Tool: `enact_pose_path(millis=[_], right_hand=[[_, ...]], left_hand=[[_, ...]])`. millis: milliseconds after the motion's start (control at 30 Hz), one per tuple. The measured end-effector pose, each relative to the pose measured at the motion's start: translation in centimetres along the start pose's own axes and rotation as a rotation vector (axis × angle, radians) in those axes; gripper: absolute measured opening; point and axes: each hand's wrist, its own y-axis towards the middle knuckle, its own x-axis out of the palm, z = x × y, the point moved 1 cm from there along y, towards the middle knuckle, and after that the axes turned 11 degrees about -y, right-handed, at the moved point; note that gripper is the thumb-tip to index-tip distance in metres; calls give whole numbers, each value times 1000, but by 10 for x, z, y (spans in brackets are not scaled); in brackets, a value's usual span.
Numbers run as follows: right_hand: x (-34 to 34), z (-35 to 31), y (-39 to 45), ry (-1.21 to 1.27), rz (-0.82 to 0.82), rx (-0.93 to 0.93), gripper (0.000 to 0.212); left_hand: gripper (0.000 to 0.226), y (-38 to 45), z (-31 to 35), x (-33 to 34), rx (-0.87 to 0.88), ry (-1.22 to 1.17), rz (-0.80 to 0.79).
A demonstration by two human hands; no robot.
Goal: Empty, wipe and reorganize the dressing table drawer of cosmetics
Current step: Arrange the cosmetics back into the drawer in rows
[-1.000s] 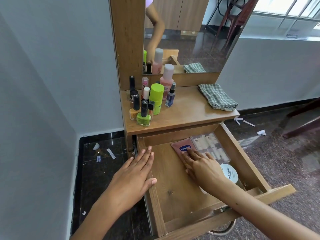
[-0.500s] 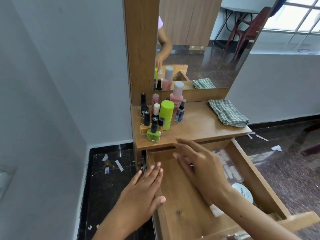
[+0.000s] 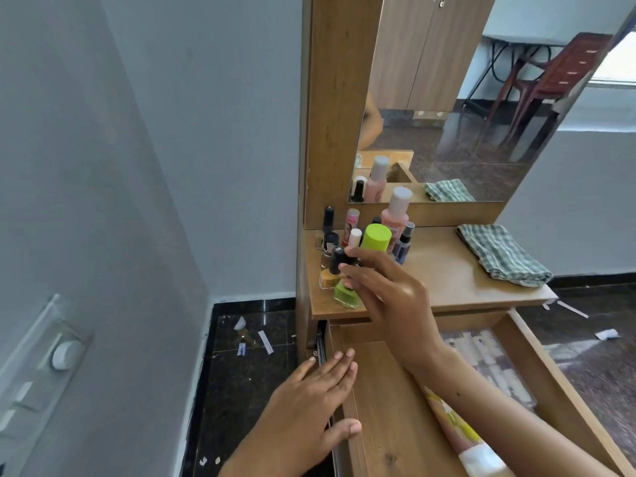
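Reaching our right hand (image 3: pixel 389 297) among the bottles (image 3: pixel 347 256), fingers spread, holding nothing. Left hand (image 3: pixel 309 404) flat on drawer (image 3: pixel 389 438) edge. We should pinch one bottle low, avoid toppling neighbours.

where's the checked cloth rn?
Head view: the checked cloth lies folded on the right end of the dressing table top, below the mirror, apart from the bottles clustered at the left.

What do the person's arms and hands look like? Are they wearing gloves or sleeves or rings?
No gloves and no sleeves show: both forearms are bare right to the edge of the picture. The left hand and the right hand are bare too, with short, plain nails. No ring, watch or bracelet shows on either one. The right forearm has a small dark dot on it.
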Motion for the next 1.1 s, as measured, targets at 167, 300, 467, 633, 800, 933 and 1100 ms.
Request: enact_pose_path(millis=[167,300,467,633,800,933,1100], right_hand=[[-3,7,-1,16,-27,31,17],[-8,3,2,0,-16,26,21],[-37,-9,-9,64,29,68,21],[-45,-10,-52,72,-195,122,18],[-7,3,-79,6,-328,237,22],[19,9,-81,28,-329,300,18],[23,13,-90,10,-389,206,28]], left_hand=[[78,2,1,-4,-13,-32,-30],[72,2,-1,-1,-10,-53,-26],[69,-4,-2,2,16,-113,60],[72,-9,0,5,30,-108,136],[68,-11,0,6,41,-190,221],[67,-10,0,5,42,-244,239],[66,-10,1,5,33,-264,230]])
